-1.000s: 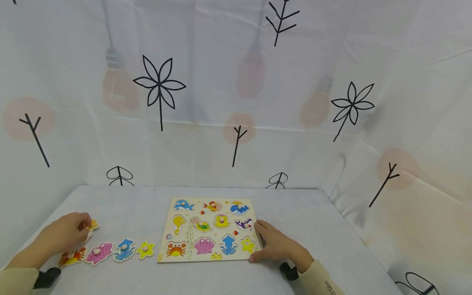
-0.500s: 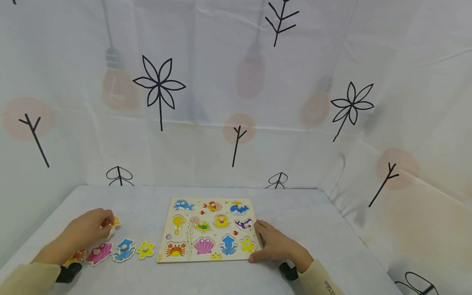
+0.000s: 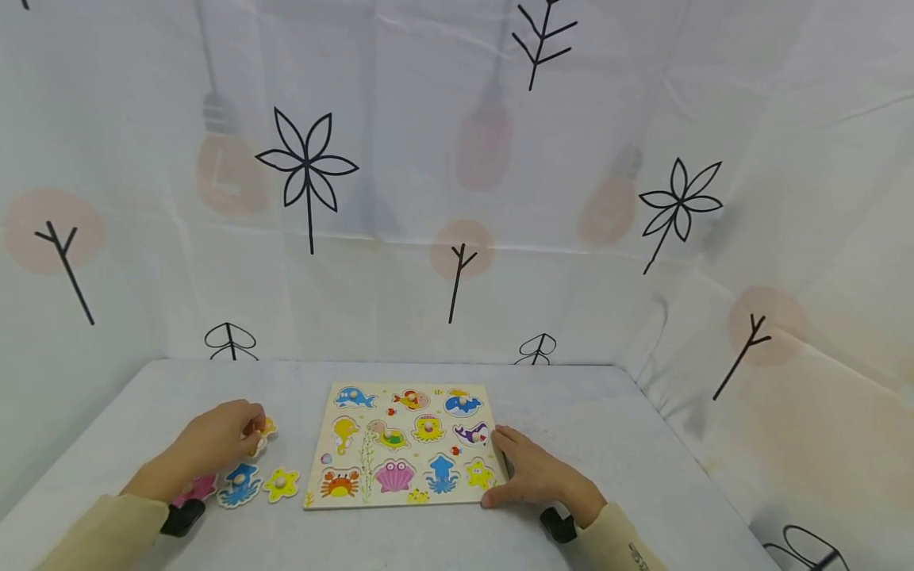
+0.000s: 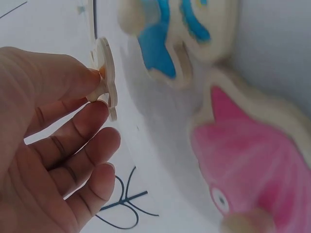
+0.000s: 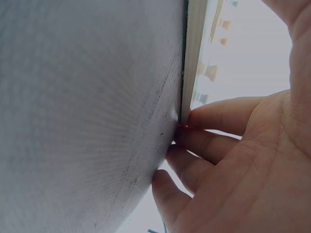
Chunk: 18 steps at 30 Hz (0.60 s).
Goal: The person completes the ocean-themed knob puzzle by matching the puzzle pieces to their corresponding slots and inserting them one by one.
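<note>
My left hand (image 3: 223,432) pinches a small yellow-orange puzzle piece (image 3: 269,428) by its knob, thumb against fingertips. In the left wrist view the piece (image 4: 108,73) stands edge-on, so its shape is hard to read. Beneath and beside this hand lie a blue squid piece (image 3: 239,485) and a pink shell piece (image 3: 196,490), partly covered by the wrist; a yellow starfish piece (image 3: 282,484) is to their right. My right hand (image 3: 539,472) rests at the right edge of the wooden puzzle board (image 3: 400,505), fingers along the side, thumb by the front corner.
Knobbed pieces such as a turtle (image 3: 390,435) and an octopus (image 3: 429,428) sit in the board's upper and middle rows. The bottom row shows crab, shell, squid and starfish pictures without knobs. A patterned cloth (image 3: 400,301) hangs behind the white table (image 3: 400,543).
My left hand has moved right with the yellow-orange puzzle piece, towards the board. Its forearm now hides the crab piece and part of the shell piece. The right hand has stayed put.
</note>
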{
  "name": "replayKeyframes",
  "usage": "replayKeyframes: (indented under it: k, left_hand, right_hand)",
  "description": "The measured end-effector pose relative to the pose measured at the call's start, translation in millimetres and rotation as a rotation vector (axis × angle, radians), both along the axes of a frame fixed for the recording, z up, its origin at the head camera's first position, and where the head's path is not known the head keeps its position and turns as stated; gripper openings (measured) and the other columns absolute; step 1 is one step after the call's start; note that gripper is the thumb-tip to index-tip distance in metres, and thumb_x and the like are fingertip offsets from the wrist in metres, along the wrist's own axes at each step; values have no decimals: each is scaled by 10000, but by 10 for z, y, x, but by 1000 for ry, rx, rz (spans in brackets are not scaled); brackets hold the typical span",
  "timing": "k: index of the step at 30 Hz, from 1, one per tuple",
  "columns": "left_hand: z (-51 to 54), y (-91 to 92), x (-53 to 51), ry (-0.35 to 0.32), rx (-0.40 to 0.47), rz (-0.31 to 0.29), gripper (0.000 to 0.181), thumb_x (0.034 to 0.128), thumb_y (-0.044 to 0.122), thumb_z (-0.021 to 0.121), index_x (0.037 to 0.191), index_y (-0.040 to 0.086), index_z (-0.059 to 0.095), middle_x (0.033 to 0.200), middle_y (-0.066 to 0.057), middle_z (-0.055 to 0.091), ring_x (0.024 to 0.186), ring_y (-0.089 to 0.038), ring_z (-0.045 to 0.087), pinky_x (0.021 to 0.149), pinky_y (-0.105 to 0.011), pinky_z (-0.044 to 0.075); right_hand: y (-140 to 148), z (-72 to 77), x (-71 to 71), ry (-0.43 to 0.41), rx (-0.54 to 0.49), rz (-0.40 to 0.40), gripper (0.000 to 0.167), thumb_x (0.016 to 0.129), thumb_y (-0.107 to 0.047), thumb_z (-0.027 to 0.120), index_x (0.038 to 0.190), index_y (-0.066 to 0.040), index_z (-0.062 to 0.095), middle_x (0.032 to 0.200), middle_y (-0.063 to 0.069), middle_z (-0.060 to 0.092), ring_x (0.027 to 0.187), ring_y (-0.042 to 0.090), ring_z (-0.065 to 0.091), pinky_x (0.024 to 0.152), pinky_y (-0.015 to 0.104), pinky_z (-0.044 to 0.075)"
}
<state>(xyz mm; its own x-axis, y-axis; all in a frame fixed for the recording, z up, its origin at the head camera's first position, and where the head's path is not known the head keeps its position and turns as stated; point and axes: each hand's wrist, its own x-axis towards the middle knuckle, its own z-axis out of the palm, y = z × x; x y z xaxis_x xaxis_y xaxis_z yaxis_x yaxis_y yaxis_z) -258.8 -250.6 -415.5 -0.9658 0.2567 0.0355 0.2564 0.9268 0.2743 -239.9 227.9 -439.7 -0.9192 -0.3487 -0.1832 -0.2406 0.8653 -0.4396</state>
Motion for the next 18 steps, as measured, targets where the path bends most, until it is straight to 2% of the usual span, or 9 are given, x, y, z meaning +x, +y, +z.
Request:
replayKeyframes:
  k: [7,18]
  left_hand:
    - [-25,205,-16,34,-13,-42,113,813,138,707,844,142,599,737,28,482,692,-144,456,623,-315,420]
    - [-30,524,-63,35,-8,-51,100,819,150,696,830,158,597,727,33,479,680,-139,452,631,-309,406]
  right_hand:
    - [-7,14,11,9,7,-1,1111,630,-618,774,1475,-56,320,1534,132,259,1394,345,258,1070,566,252]
    - [-6,10,6,2,8,-2,1117,630,-621,774,1478,-58,315,1537,130,251,1397,343,250,1072,563,251]
